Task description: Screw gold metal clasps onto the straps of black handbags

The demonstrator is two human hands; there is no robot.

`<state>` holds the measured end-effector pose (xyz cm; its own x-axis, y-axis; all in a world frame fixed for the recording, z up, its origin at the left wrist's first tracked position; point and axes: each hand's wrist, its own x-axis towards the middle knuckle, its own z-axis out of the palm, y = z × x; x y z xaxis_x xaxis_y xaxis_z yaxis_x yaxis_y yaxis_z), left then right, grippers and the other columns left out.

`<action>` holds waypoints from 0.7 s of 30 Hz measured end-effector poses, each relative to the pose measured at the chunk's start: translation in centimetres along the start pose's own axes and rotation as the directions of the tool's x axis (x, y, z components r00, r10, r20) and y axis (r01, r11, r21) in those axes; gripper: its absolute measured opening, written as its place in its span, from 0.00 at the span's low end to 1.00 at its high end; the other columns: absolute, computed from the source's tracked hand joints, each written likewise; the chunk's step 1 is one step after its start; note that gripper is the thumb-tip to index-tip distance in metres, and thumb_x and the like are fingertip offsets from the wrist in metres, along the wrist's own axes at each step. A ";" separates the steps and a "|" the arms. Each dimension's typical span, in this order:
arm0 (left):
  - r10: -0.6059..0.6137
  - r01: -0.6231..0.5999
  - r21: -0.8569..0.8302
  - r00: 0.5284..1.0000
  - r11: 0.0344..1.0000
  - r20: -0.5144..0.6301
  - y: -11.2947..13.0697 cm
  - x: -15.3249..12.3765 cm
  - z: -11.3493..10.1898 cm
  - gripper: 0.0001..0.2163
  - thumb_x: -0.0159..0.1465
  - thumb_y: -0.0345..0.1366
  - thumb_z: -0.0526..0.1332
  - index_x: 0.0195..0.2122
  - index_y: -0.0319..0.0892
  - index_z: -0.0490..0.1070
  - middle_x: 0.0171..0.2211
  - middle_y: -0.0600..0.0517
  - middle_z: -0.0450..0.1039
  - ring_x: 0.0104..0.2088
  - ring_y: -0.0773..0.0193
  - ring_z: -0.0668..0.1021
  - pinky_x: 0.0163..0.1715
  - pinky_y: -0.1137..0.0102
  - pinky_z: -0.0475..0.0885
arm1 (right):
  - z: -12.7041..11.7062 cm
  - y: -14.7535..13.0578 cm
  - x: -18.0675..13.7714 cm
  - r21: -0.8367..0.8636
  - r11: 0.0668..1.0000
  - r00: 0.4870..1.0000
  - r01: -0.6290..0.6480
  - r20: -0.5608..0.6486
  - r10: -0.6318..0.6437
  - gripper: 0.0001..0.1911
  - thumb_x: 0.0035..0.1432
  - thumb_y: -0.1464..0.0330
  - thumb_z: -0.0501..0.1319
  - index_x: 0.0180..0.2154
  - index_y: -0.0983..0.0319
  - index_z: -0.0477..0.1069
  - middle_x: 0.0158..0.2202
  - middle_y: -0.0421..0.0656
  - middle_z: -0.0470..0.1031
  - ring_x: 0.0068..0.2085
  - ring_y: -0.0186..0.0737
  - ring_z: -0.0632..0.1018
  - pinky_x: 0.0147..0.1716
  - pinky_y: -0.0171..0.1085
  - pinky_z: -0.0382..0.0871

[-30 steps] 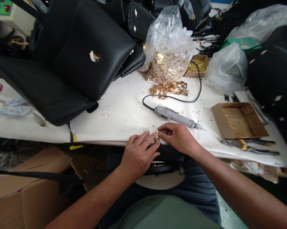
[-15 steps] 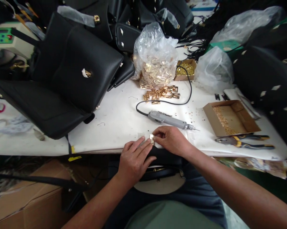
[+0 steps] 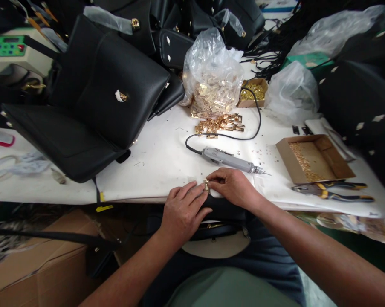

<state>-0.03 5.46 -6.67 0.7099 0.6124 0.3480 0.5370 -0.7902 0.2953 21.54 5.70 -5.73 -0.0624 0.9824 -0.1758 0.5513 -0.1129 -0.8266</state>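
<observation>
A small gold metal lock plate sits at the table's front edge, on the flap of a black handbag. My left hand lies over the flap with its fingers stretched out, fingertips beside the plate. From the other side my right hand pinches at the plate's right edge with thumb and forefinger; anything smaller between those fingertips is hidden. The bag's lower part, with a beige panel, rests on my lap. Just beyond my hands lies a grey electric screwdriver, its bit pointing right.
A large black bag stands open at left. Farther back are gold plates in a pile, a clear plastic bag of fittings and a small box. Right are a cardboard tray of screws and pliers.
The whole view has shifted slightly. The plate, bright with glare before, now shows its gold face and a hole. Both hands stay close around it.
</observation>
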 end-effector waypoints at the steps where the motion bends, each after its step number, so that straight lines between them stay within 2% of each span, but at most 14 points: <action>1: -0.003 0.003 0.001 1.000 1.000 0.013 0.0 -0.1 0.0 0.14 0.68 0.41 0.66 0.53 0.42 0.76 0.55 0.47 0.80 0.58 0.49 0.77 0.51 0.55 0.70 | 0.0 0.0 0.0 -0.004 1.000 1.000 0.004 -0.002 -0.004 0.06 0.61 0.71 0.67 0.40 0.60 0.83 0.40 0.43 0.83 0.41 0.41 0.81 0.42 0.36 0.71; 11: 0.012 -0.014 -0.031 0.997 0.999 -0.076 -0.3 -0.7 0.7 0.15 0.68 0.40 0.66 0.54 0.42 0.76 0.54 0.46 0.80 0.58 0.50 0.78 0.51 0.57 0.70 | -0.1 -0.4 0.0 -0.041 0.999 1.000 -0.014 -0.001 0.014 0.07 0.61 0.73 0.67 0.40 0.60 0.83 0.40 0.42 0.84 0.42 0.41 0.82 0.43 0.36 0.72; 21: 0.027 -0.027 -0.001 0.999 1.000 -0.033 -0.1 -0.3 0.2 0.14 0.69 0.39 0.66 0.53 0.42 0.76 0.55 0.48 0.80 0.58 0.50 0.78 0.50 0.56 0.70 | 0.0 -0.2 0.2 -0.054 0.998 1.000 -0.016 -0.012 0.016 0.08 0.60 0.73 0.68 0.41 0.60 0.83 0.41 0.43 0.84 0.42 0.42 0.83 0.43 0.36 0.73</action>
<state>-0.22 5.31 -7.00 0.7090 0.5910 0.3848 0.5168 -0.8067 0.2867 21.41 5.89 -5.55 -0.0435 0.9823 -0.1821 0.5963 -0.1207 -0.7936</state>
